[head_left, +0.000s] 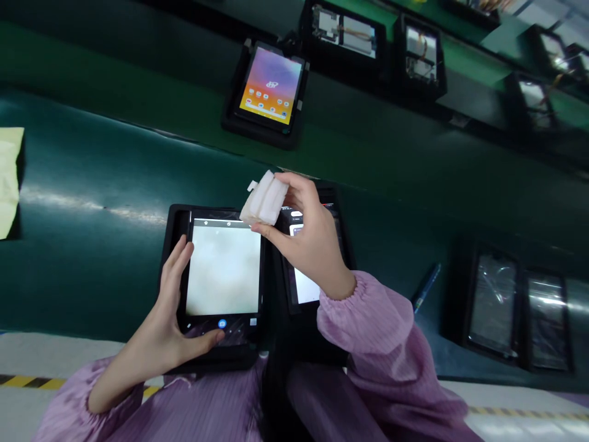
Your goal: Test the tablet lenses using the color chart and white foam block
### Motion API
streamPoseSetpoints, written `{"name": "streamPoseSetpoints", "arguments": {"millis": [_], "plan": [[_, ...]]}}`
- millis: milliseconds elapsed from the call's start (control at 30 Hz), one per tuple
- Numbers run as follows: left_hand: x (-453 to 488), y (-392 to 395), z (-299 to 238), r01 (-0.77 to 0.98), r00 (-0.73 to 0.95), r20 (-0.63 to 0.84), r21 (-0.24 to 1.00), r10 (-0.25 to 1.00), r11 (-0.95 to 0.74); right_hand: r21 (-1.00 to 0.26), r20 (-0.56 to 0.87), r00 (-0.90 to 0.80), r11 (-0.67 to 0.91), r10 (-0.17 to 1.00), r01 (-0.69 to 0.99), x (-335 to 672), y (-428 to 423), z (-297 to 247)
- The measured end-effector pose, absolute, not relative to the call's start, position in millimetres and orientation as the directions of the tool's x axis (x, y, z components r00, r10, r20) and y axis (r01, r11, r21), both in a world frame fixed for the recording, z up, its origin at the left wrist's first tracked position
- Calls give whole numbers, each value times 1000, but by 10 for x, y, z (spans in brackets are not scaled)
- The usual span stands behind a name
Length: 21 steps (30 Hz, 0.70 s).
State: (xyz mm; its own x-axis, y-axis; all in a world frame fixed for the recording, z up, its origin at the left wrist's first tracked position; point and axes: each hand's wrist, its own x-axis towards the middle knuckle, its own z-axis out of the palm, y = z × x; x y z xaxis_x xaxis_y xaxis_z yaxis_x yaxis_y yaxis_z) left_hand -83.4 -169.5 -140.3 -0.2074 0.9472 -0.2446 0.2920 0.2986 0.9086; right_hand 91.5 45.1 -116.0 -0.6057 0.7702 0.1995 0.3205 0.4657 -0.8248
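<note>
A tablet with a pale, blurred camera picture on its screen lies in a black tray in front of me. Along its left edge rest the stretched fingers of my left hand, and the thumb reaches over the lower bezel beside the blue camera button. My right hand pinches a small white layered block between thumb and fingers, above the tablet's upper right corner. What the block is made of I cannot tell. Partly hidden under my right hand and forearm is a second lit tablet, also in black.
Beyond the bench edge, a tablet with a purple and orange screen sits in a black holder. Opened devices stand farther back in black trays. To the right lie a blue pen and wrapped devices. Yellowish paper is at left.
</note>
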Motion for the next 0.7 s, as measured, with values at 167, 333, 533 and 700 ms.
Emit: {"name": "streamPoseSetpoints", "arguments": {"millis": [167,333,533,700], "plan": [[-835,-1698,-1399,273,-224,-261,908,939,318,-816,187,-613,469,768,339,920,424,-1172],[-836,-1703,-1422,288,-223,-235,911,946,294,-820,192,-615,469,765,329,912,433,-1198],[-837,-1697,-1408,286,-219,-232,913,948,290,-822,214,-617,481,757,306,914,424,-1178],[-841,-1694,-1401,301,-214,-244,905,946,301,-821,188,-613,465,768,331,912,417,-1201]]}}
